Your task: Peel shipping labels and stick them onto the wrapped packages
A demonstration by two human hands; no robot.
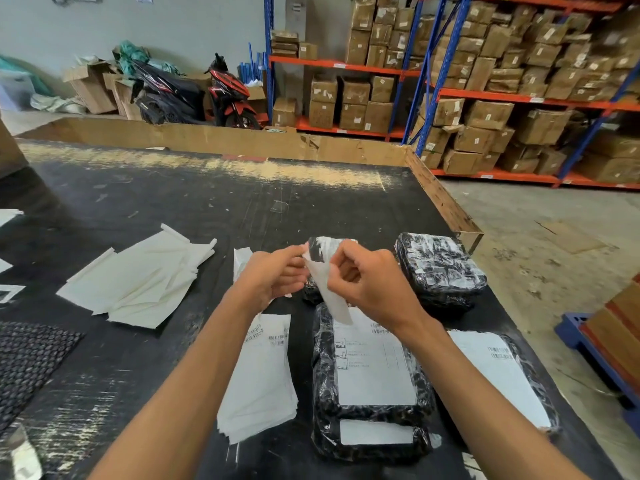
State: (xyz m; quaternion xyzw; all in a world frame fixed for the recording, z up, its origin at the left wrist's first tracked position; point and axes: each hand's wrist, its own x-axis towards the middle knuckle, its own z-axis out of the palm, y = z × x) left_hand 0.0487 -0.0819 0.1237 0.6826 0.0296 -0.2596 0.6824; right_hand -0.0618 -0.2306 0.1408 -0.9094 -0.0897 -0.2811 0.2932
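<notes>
Both hands are raised over the black table [138, 202], holding one white shipping label [327, 289] between them. My left hand [277, 271] pinches its top corner. My right hand [367, 278] pinches the sheet a little to the right, and the label's lower part hangs down, curling. Under the hands lies a black wrapped package [367, 375] with a label stuck on top. A second labelled package [502, 375] lies to its right, and two more wrapped packages [440, 268] sit further back. A stack of printed labels [259, 382] lies left of the near package.
A heap of blank backing sheets [138, 282] lies on the table's left. A dotted black mat [27, 355] sits at the left edge. Cardboard walls [207, 140] rim the table's far and right sides. Shelves of cartons [485, 81] and two scooters [194, 91] stand behind.
</notes>
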